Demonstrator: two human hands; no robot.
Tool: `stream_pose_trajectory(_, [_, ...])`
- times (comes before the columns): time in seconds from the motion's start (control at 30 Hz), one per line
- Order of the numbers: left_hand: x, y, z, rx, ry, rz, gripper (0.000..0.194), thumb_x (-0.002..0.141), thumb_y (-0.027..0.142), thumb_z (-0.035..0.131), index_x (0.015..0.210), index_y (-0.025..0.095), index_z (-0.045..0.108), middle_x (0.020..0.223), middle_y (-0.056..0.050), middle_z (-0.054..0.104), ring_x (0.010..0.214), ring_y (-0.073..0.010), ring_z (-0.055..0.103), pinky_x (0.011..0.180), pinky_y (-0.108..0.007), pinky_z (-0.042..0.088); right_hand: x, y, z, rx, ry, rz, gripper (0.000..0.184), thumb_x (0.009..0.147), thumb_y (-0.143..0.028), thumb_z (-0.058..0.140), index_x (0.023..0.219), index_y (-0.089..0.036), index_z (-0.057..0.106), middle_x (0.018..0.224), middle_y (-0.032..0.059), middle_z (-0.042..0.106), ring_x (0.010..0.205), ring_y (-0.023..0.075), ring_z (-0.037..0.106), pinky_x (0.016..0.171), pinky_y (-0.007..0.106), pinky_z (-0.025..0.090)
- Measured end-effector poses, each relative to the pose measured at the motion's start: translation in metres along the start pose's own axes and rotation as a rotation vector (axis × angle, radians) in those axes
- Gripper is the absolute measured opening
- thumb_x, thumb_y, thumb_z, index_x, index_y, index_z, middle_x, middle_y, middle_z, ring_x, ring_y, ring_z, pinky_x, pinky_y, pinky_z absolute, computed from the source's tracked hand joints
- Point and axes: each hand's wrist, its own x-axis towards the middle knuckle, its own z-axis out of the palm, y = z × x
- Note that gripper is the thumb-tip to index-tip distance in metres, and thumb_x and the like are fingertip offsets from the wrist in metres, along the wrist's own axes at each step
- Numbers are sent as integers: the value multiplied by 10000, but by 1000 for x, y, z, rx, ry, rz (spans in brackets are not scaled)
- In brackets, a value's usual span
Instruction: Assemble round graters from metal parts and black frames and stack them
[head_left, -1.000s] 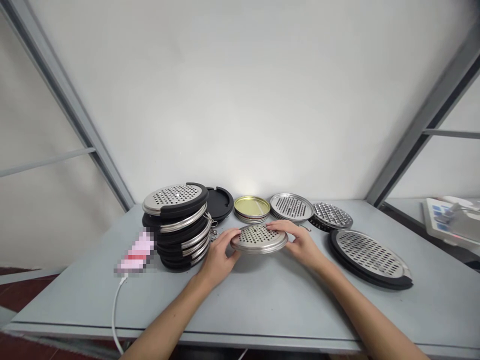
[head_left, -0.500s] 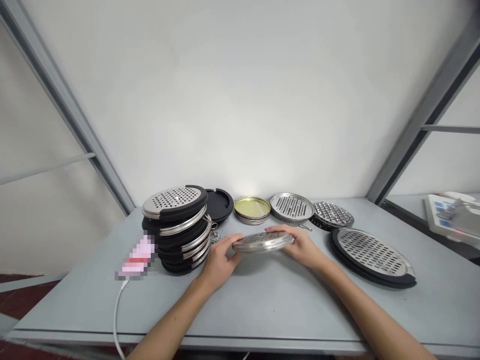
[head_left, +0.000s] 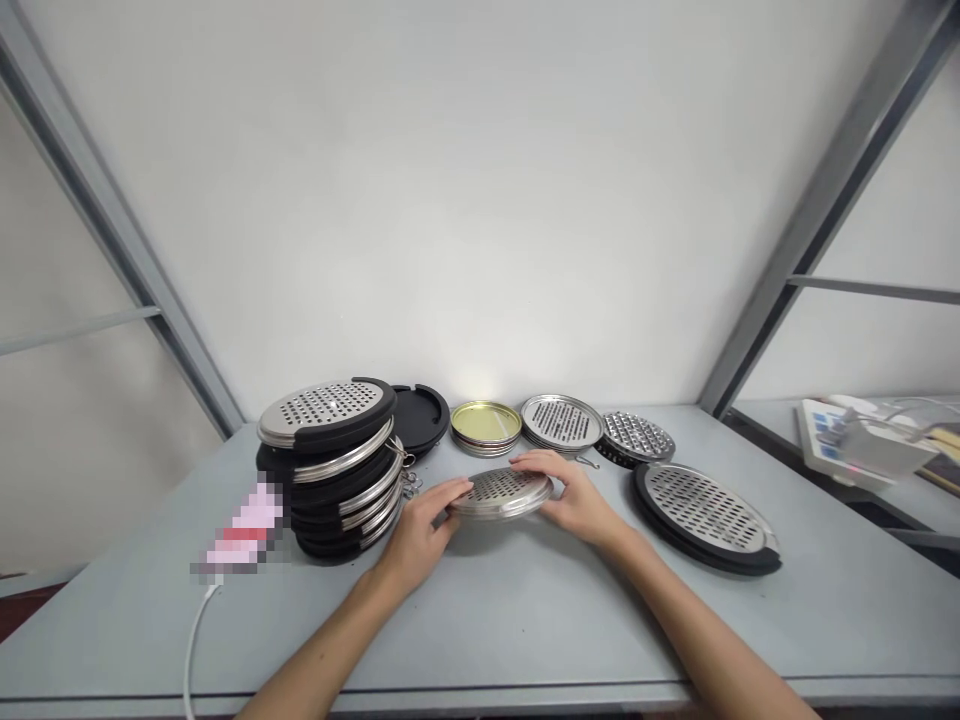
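Note:
A round metal grater disc (head_left: 502,490) with a perforated face is held just above the table, its top tilted partly toward me. My left hand (head_left: 420,535) pinches its left rim, fingers on top and thumb below. On the right rim my right hand (head_left: 577,500) grips, fingers over the far edge and thumb at the near side. Its underside is hidden. Nearest on the right lies a grater with a black rim (head_left: 709,515). To the left of my left hand rises a tall stack of black-rimmed round graters (head_left: 330,470).
Along the wall sit a black round holder (head_left: 418,420), gold-coloured round lids (head_left: 486,424), stacked slotted metal discs (head_left: 562,420) and a coarse grater disc (head_left: 637,437). A blurred pink item (head_left: 244,530) with a white cable (head_left: 193,640) lies left. A white scale-like device (head_left: 855,440) stands right.
The view has turned slightly right, so everything appears farther left. The held grater disc has tipped to show more of its perforated face; both hands still grip it.

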Motion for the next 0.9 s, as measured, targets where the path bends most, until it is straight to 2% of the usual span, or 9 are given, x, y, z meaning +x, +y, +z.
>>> stream_pose_trajectory(0.1, [0, 2, 1, 18, -2, -8, 356, 877, 155, 577, 1225, 223, 607, 1212, -83, 662, 1113, -216, 631, 978, -391, 516, 0, 0, 0, 34, -83, 17, 295, 822, -229, 646, 1116, -231, 669, 1107, 92, 707, 1031, 235, 650, 921, 402, 514])
stream_pose_trajectory(0.23, [1, 4, -1, 78, 12, 58, 390, 876, 211, 601, 1266, 228, 588, 1276, -97, 623, 1189, -237, 585, 1029, -426, 477, 1, 1, -1, -53, -71, -60, 288, 835, -191, 612, 1109, -240, 685, 1103, 85, 720, 1056, 240, 641, 947, 427, 488])
stream_pose_trajectory(0.37, [0, 1, -2, 95, -11, 83, 362, 920, 211, 536, 1277, 241, 588, 1299, -87, 611, 1210, -224, 573, 1042, -415, 468, 1, -4, -2, -105, -50, -38, 338, 760, -158, 659, 1087, -235, 697, 1071, 81, 729, 1019, 249, 651, 932, 430, 487])
stream_pose_trajectory(0.5, [-1, 0, -2, 105, -31, 76, 384, 924, 187, 516, 1301, 244, 562, 1327, -84, 590, 1240, -220, 549, 1060, -419, 450, 1, -5, -3, -71, -90, -8, 465, 702, -152, 691, 1162, -219, 663, 1137, 95, 700, 1056, 265, 635, 931, 422, 495])
stream_pose_trajectory(0.67, [-1, 3, -2, 111, -85, 67, 444, 899, 208, 571, 1339, 246, 526, 1364, -89, 557, 1272, -226, 518, 1083, -427, 421, 0, 0, 1, -98, -159, -94, 423, 787, -169, 639, 1208, -219, 646, 1209, 100, 679, 1155, 262, 597, 1009, 454, 454])
stream_pose_trajectory(0.8, [0, 1, -2, 106, -118, 48, 442, 918, 167, 508, 1348, 270, 520, 1404, -68, 524, 1324, -217, 462, 1103, -427, 395, 0, 0, 3, -122, -162, -108, 396, 842, -209, 606, 1236, -215, 630, 1204, 110, 680, 1146, 264, 605, 990, 461, 469])
stream_pose_trajectory(0.9, [0, -3, -2, 107, -119, 18, 435, 921, 171, 492, 1344, 269, 526, 1417, -66, 511, 1333, -214, 451, 1121, -424, 369, 1, -5, 2, -128, -156, -74, 457, 792, -299, 695, 1236, -210, 631, 1206, 123, 676, 1151, 286, 601, 995, 476, 464])
